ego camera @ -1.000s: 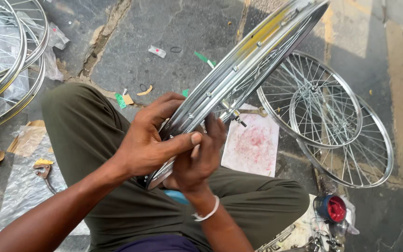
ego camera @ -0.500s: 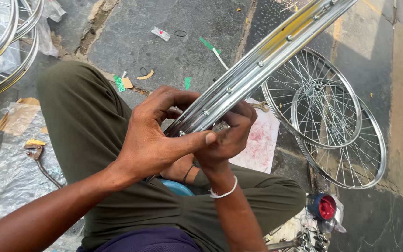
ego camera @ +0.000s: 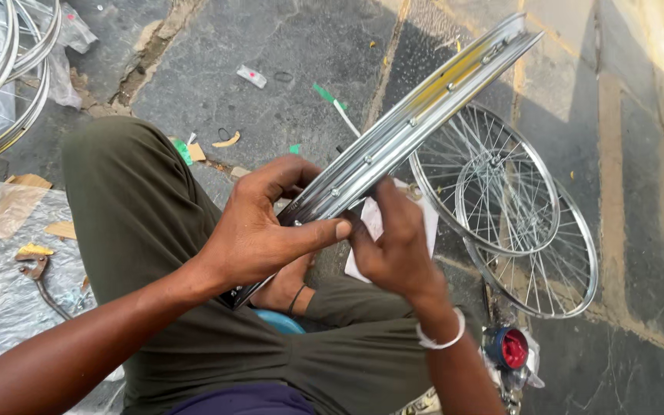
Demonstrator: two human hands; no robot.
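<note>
Chrome wheel rim (ego camera: 416,123) slants from the lap to far right, left hand (ego camera: 259,230) clamped over its near end with thumb pressed along the edge, right hand (ego camera: 393,250) pinching underneath; looks stiff, light, slick, best gripped across the channel.

This is an open-air bicycle wheel repair spot on a stone-paved street. The person sits on the dark paving slabs (ego camera: 217,46) in sunlight, with spoked wheels (ego camera: 516,207) lying flat on the ground, more rims (ego camera: 9,84) stacked at the left edge, scraps of paper and plastic sheeting (ego camera: 1,284) around, and a hand tool (ego camera: 36,277) on the sheeting.
</note>
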